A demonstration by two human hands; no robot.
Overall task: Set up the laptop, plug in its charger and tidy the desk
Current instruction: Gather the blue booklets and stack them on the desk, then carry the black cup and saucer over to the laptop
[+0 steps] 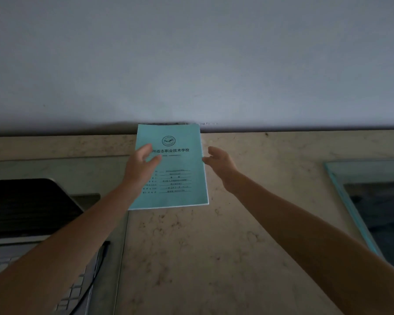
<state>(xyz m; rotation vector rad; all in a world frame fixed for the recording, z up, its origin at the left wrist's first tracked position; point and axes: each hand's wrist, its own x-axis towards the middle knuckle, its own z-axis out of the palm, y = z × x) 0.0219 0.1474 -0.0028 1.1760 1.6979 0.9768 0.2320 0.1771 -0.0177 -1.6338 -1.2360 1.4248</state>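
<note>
Laptop (27, 214) open, near left. Booklet (178, 169) against far wall (191, 64); left hand (141, 165) flat on it, right hand (218, 163) loose, touching its edge.

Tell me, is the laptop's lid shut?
No: the laptop at the left stands open, its dark screen raised above the keyboard, beside the blue booklet that lies against the wall.

one booklet (178, 178), one laptop (21, 208), perhaps one cable (93, 280)
</note>
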